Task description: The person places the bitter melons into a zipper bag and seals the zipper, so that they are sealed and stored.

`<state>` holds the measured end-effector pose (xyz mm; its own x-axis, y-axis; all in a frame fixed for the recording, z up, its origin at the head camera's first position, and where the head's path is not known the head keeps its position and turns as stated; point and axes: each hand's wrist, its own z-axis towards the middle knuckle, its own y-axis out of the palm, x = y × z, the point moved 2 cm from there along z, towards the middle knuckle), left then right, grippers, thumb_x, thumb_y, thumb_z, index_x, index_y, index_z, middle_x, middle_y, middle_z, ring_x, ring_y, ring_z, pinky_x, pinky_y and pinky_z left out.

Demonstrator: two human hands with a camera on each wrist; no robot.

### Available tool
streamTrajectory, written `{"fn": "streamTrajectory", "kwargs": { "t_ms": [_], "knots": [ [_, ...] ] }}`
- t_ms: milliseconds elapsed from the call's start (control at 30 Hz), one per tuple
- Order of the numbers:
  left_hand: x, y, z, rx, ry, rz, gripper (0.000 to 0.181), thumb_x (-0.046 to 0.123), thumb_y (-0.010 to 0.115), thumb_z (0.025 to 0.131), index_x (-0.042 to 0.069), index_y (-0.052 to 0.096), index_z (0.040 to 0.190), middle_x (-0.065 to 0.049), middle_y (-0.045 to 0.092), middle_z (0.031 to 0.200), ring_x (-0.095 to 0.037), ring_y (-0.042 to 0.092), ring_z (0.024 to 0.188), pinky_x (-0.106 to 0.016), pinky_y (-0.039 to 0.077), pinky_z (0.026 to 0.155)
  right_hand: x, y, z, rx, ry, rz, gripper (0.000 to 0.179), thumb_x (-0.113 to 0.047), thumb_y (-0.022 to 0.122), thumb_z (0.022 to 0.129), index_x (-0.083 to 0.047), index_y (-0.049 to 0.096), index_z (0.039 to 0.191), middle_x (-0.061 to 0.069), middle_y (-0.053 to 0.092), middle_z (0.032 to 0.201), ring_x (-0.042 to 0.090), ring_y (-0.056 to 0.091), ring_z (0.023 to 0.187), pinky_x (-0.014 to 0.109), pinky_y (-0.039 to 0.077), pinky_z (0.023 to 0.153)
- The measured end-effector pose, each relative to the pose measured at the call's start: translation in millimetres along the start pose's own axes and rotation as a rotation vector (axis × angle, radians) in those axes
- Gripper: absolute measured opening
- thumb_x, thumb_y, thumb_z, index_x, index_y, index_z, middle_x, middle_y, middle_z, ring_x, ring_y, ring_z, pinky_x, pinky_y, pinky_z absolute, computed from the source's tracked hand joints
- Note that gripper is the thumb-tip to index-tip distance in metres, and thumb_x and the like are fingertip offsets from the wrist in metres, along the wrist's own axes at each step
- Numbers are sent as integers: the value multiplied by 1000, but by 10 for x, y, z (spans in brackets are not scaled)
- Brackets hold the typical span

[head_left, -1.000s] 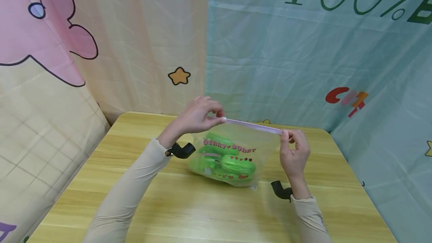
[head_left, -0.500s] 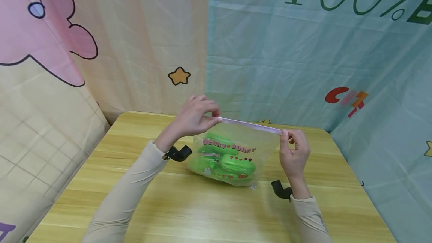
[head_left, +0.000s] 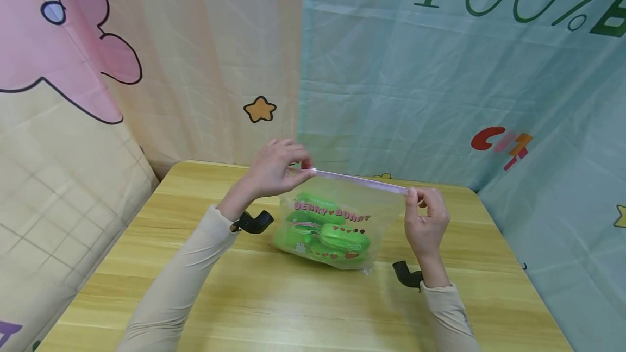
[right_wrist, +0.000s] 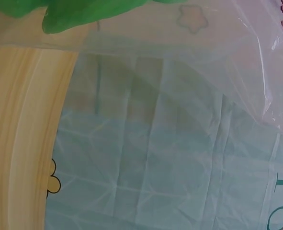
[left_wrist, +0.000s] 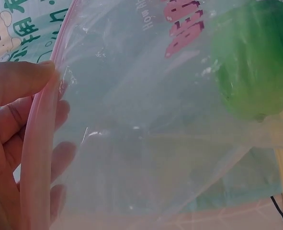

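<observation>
A translucent zip bag (head_left: 381, 216) with a pink-lilac zip strip and "Berry Bunny" lettering stands on the table, its top edge stretched between both hands. Inside it lie several shiny green objects (head_left: 344, 238) that look like plastic vegetables; the film blurs their kind. My left hand (head_left: 281, 170) pinches the zip strip near its left end, thumb on one side and fingers behind, as the left wrist view shows. At the strip's right end my right hand (head_left: 427, 221) pinches the corner between thumb and curled fingers. In the right wrist view that hand is almost wholly out of frame.
The wooden table (head_left: 293, 308) reaches back to a printed cloth (head_left: 391, 86) hung behind it. More cloth hangs at the left and right sides. A black camera mount (head_left: 256, 222) sits on the left wrist, another black mount (head_left: 407, 276) on the right.
My left hand has slid a little to the left along the zip strip, away from the right hand. The right hand and the green objects have stayed in place.
</observation>
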<state>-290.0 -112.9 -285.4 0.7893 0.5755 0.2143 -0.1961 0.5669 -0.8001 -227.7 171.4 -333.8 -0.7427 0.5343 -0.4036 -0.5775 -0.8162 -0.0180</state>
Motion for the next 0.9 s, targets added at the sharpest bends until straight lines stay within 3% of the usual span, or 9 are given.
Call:
{"fn": "streamTrajectory", "kwargs": {
  "t_ms": [467,900],
  "knots": [
    [-62,-53,-75,36,-4,-23,13,29,68,88,18,65,82,11,58,79,-17,51,84,-38,36,76,-16,3,26,43,-20,-8,15,8,55,83,12,55,68,21,46,62,11,40,66,28,32,62],
    [-137,-97,-166,26,-53,-30,14,30,68,88,18,64,81,9,56,78,-13,48,79,-36,36,75,10,-27,10,60,-4,-22,17,6,55,84,12,55,68,21,46,62,12,40,65,27,32,62]
  ]
}}
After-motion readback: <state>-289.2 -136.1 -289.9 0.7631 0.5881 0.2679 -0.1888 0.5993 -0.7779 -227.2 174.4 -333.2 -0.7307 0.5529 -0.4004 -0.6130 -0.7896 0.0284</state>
